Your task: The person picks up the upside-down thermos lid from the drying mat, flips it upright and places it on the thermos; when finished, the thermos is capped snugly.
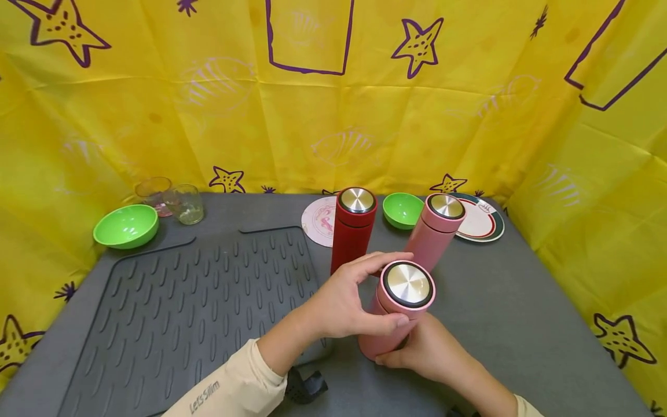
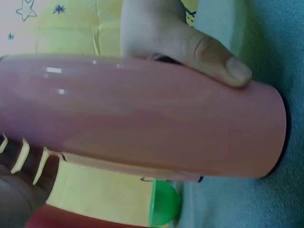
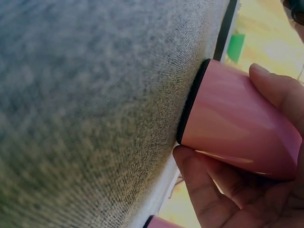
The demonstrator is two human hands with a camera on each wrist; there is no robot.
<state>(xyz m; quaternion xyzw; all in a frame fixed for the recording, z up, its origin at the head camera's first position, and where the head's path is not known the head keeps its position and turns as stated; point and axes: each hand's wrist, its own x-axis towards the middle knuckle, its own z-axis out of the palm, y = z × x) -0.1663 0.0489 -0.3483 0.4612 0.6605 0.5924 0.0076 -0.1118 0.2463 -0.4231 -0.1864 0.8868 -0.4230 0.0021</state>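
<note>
Both hands are on a pink thermos bottle with a silver disc on its lid, upright at the front of the grey table. Around its lid end my left hand curls, thumb on the near side and fingers behind. Lower down, my right hand grips the body close to the base, its thumb on one side and fingers on the other. The base sits right at the tabletop in the right wrist view. Just behind stand a red thermos bottle and a second pink thermos bottle.
A dark ribbed drying mat covers the left of the table. Farther back are a green bowl, two glasses, a pink round plate, another green bowl and a rimmed plate. Yellow curtains enclose the table.
</note>
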